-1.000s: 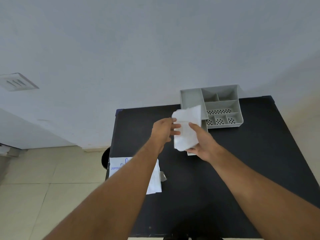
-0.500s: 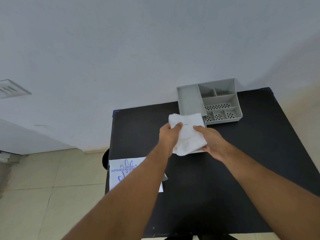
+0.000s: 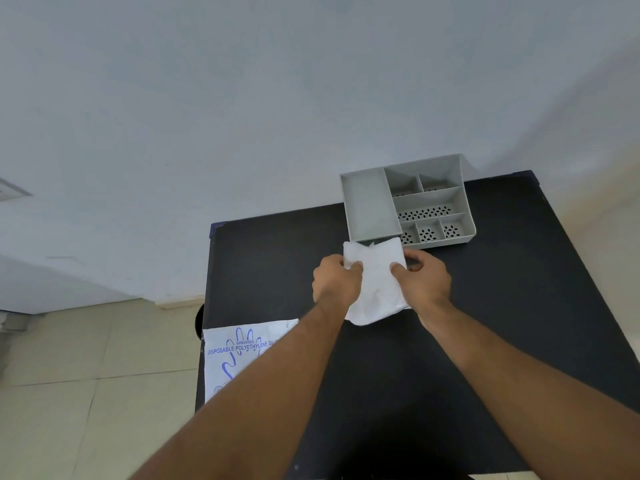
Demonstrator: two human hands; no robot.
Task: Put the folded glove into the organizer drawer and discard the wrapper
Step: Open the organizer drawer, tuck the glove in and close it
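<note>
Pinching the folded glove (image 3: 375,289) by its two upper corners, the left hand (image 3: 336,284) and right hand (image 3: 424,282) hold it spread flat just in front of the grey organizer (image 3: 367,206). Each hand is mostly closed, thumb and fingers clamped on a corner of the thin white sheet and on nothing else. Gripping both corners probably keeps the flimsy plastic from unfolding or sagging as it goes in. The glove's top edge sits right at the organizer's near edge, below its long left compartment; a pale strip shows beneath the glove, perhaps a pulled-out drawer, but the glove hides too much to tell. It is not yet clearly released inside anything. The printed wrapper (image 3: 242,351) lies well in front and to the left of the organizer, overhanging the left edge of the black table (image 3: 519,306), likely set aside until both hands are free, so discarding it remains undone.
</note>
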